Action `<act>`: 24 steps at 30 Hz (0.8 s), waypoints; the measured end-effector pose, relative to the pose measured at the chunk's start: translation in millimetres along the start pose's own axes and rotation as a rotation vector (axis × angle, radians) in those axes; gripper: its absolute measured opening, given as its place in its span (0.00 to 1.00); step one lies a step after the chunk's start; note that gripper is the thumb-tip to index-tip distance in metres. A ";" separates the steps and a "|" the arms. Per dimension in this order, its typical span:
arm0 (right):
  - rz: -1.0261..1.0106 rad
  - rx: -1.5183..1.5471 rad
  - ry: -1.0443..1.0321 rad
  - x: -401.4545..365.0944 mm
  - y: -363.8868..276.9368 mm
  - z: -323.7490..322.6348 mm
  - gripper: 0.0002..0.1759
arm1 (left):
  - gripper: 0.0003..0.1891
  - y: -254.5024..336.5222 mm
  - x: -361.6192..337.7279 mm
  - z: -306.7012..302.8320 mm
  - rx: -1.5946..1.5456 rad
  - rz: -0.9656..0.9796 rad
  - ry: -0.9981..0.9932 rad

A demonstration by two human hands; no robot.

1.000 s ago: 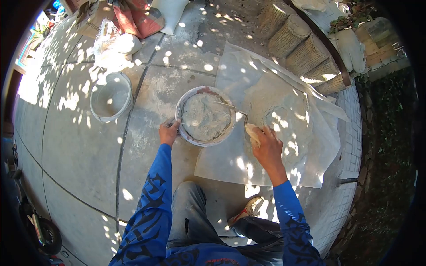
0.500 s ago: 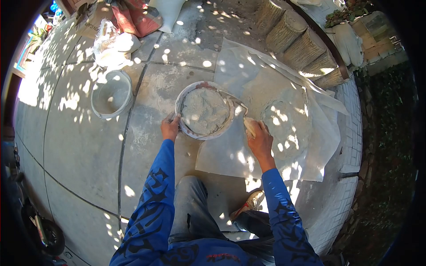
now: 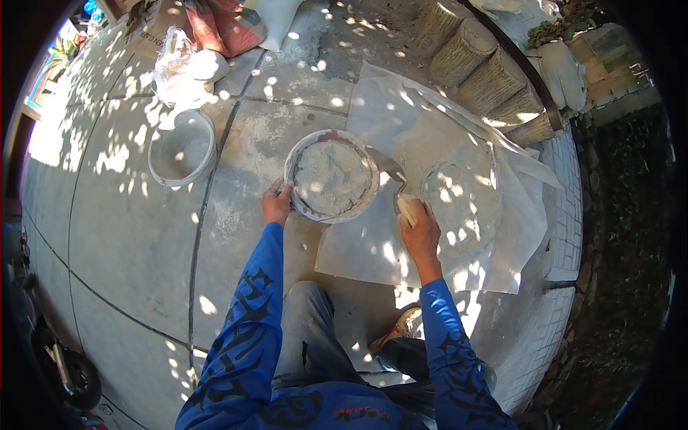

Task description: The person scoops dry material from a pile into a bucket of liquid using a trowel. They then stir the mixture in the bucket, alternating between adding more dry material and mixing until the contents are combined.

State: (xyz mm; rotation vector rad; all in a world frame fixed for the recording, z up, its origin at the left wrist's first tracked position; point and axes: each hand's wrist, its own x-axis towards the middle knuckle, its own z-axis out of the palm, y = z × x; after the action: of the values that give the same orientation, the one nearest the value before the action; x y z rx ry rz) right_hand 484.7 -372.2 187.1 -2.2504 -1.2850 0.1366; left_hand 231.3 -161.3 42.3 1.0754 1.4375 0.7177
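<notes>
A round pan (image 3: 292, 154) with a pale, reddish-flecked rim stands before me, filled with lumpy grey mortar (image 3: 331, 175). My left hand (image 3: 277, 201) grips the pan's near-left rim, fingers closed over the edge. In my right hand (image 3: 421, 233) is the wooden handle of a trowel (image 3: 387, 164), fingers wrapped round it. The trowel's metal blade points up and left, its tip beside the pan's right rim. Right of the trowel, a round wet grey patch of mortar (image 3: 466, 204) lies on a translucent plastic sheet (image 3: 351, 261).
A grey-white bucket (image 3: 155, 161) stands on the concrete to the left. White and red sacks (image 3: 233, 32) lie at the back. Log-like stumps (image 3: 464, 50) edge the upper right, with a pale brick border (image 3: 562, 208) along the right. My shoe (image 3: 401, 326) is near the sheet's lower edge.
The trowel blade has shifted from over the pan's right rim to just outside it. My left hand keeps its place on the pan.
</notes>
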 end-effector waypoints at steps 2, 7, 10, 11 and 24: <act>0.018 0.016 -0.020 -6.8 -1.6 -9.4 0.25 | 0.21 -2.8 -4.1 1.7 0.047 0.040 0.027; 0.001 -0.013 -0.105 17.1 -39.0 -48.1 0.22 | 0.23 -9.2 -24.9 8.8 -0.021 0.058 0.089; -0.102 -0.182 -0.173 53.1 -71.3 -51.0 0.17 | 0.23 -12.5 -26.1 11.5 -0.086 0.047 0.116; -0.187 -0.261 -0.211 66.2 -79.7 -45.6 0.14 | 0.20 -12.2 -24.1 9.8 -0.053 0.052 0.100; -0.486 -0.590 -0.426 120.0 -128.9 46.0 0.05 | 0.18 -2.2 -23.4 0.2 0.104 0.088 0.084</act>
State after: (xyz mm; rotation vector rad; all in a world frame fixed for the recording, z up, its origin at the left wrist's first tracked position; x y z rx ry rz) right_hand 434.7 -203.4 233.1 -2.3549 -2.3149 0.0617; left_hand 229.5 -183.4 50.0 1.2079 1.5199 0.7650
